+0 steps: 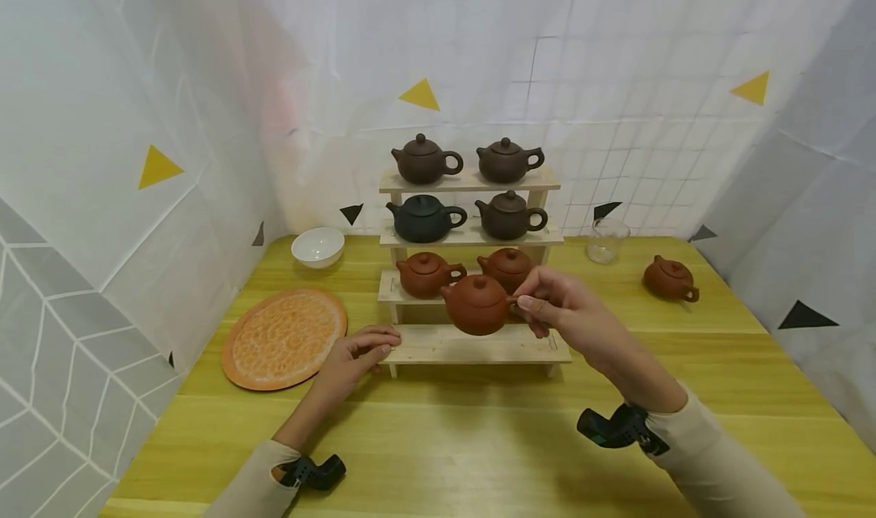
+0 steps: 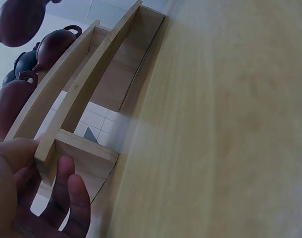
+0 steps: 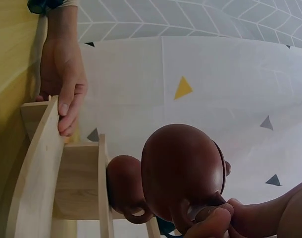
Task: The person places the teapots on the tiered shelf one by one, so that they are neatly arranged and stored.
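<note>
My right hand (image 1: 568, 309) pinches the handle of a reddish-brown clay teapot (image 1: 477, 305), holding it level above the bottom step of a stepped wooden display rack (image 1: 472, 344). In the right wrist view the held teapot (image 3: 183, 171) shows its rounded underside, with thumb and fingers at the handle. My left hand (image 1: 359, 351) grips the left end of that bottom step; its fingers (image 2: 79, 198) curl under the board in the left wrist view. Two more reddish teapots sit on the step behind, one (image 1: 426, 274) at left and one (image 1: 508, 267) partly hidden by the held teapot.
Higher steps carry a dark green teapot (image 1: 423, 219) and three dark brown ones, including one at top left (image 1: 421, 160). A white bowl (image 1: 318, 247) and round orange mat (image 1: 287, 339) lie left. A glass cup (image 1: 606, 240) and another reddish teapot (image 1: 671, 278) stand right.
</note>
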Tool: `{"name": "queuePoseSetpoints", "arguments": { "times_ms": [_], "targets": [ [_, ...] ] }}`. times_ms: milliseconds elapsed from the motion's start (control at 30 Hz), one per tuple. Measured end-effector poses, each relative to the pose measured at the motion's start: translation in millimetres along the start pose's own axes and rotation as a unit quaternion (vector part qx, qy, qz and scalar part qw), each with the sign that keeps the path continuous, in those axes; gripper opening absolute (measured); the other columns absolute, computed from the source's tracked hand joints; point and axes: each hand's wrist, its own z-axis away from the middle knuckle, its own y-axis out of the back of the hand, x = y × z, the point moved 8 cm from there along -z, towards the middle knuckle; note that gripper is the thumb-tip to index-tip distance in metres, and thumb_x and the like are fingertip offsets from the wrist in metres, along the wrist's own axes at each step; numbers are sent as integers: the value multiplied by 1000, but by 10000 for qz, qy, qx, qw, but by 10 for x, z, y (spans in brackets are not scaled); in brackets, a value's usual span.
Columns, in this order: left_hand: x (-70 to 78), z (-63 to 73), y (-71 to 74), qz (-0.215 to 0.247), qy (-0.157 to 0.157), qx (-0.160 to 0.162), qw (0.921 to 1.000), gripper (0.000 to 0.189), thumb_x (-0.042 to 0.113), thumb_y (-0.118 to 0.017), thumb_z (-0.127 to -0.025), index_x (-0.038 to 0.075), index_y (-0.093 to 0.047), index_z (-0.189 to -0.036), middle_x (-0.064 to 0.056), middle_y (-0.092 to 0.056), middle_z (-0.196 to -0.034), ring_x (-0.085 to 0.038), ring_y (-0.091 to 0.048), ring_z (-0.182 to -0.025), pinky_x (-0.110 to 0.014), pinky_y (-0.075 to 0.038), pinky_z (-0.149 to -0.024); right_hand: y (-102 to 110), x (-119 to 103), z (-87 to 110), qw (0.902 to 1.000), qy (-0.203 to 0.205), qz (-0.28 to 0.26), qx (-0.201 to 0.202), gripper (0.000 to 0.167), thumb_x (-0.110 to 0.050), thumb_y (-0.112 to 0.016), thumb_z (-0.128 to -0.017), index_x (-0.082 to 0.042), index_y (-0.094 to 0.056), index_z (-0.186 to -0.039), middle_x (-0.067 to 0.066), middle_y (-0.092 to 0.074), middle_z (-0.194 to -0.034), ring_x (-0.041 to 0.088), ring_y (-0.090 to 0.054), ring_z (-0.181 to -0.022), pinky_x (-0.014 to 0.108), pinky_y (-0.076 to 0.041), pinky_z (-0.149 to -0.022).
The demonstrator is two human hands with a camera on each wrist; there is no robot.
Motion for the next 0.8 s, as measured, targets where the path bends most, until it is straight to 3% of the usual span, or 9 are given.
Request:
{"name": "queuePoseSetpoints", "arguments": {
  "times_ms": [800],
  "targets": [
    [1, -2, -7, 22, -46, 4, 10000, 22, 10, -64, -106, 1, -77, -121, -15, -62, -136, -23, -60, -119, -37, -58, -74, -230, 378, -145, 9993, -356, 23, -65, 8, -1, -56, -107, 6, -56, -102, 14, -54, -79, 21, -50, -66, 35, -46, -62]
  ]
}}
